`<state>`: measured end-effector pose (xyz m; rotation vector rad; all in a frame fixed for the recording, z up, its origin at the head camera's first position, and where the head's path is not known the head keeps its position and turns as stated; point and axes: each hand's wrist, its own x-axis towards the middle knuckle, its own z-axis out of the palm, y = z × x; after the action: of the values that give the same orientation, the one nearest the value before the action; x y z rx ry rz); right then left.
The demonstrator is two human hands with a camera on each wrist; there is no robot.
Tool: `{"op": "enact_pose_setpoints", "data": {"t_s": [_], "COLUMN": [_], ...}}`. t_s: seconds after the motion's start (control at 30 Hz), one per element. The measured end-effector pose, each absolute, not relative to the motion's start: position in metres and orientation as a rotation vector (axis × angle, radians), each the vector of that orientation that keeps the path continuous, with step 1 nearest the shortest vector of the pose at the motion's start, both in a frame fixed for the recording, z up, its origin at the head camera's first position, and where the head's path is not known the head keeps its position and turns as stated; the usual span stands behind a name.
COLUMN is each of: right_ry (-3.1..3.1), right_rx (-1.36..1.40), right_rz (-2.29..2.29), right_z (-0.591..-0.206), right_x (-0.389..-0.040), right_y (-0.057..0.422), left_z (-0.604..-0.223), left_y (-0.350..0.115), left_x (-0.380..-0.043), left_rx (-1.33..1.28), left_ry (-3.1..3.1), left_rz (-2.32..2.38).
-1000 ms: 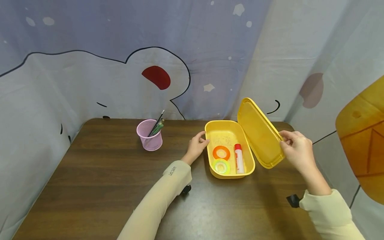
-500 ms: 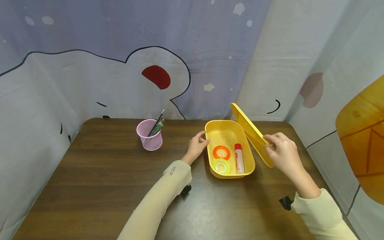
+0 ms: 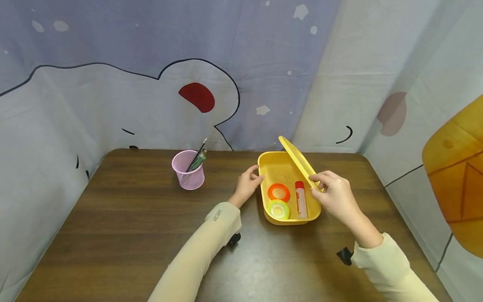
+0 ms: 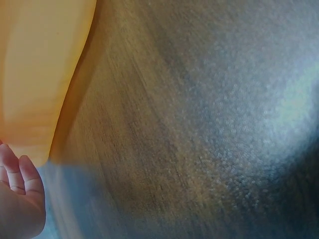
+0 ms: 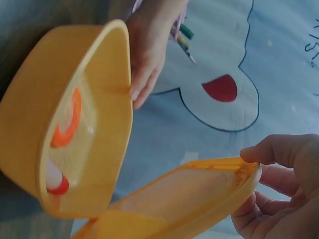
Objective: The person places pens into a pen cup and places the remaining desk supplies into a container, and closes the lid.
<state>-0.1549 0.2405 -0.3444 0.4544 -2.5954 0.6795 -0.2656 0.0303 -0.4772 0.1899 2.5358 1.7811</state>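
Observation:
A yellow box (image 3: 264, 197) stands on the dark wooden table (image 3: 132, 226), right of the middle. Inside lie an orange tape roll (image 3: 278, 192), a yellow-green tape roll (image 3: 278, 209) and a white glue stick with a red cap (image 3: 300, 199). The hinged lid (image 3: 296, 159) leans half-lowered over the box. My right hand (image 3: 318, 184) pinches the lid's free edge (image 5: 249, 174), thumb on top. My left hand (image 3: 257, 174) rests with straight fingers (image 5: 142, 74) against the box's left wall (image 4: 40, 74).
A pink mesh cup (image 3: 188, 170) with several pens stands left of the box, near the table's far edge. Printed cloth (image 3: 151, 105) hangs close behind and to both sides of the table. Bare wood (image 4: 199, 124) lies under my left wrist.
My right hand has swung the lid leftward and down, from leaning open to the right to tilting over the box. The left hand and the box have stayed still.

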Motion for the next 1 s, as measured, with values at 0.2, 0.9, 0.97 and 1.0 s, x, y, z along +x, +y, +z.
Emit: {"op": "enact_pose_setpoints", "data": {"t_s": [0.2,0.9,0.97,1.0], "right_ry": [-2.59,-2.61,-2.607,-2.603], "right_rx": [0.473,0.544,0.553,0.557], "right_rz": [0.732,0.722,0.7,0.692], "right_z": [-0.353,-0.395,-0.4,-0.402], "right_x": [-0.156,-0.158,-0.159,-0.159], "right_y": [0.227,0.184,0.181,0.18], "left_z": [-0.484,-0.477,-0.477,-0.477], "left_y": [0.029,0.03,0.03,0.029], "left_x": [-0.269,-0.265,-0.264,-0.264], "left_rx": [0.263,0.193,0.193,0.193], "left_ry": [2.51,2.505,2.505,2.503], "left_rz": [1.85,1.807,1.8,1.798]}}
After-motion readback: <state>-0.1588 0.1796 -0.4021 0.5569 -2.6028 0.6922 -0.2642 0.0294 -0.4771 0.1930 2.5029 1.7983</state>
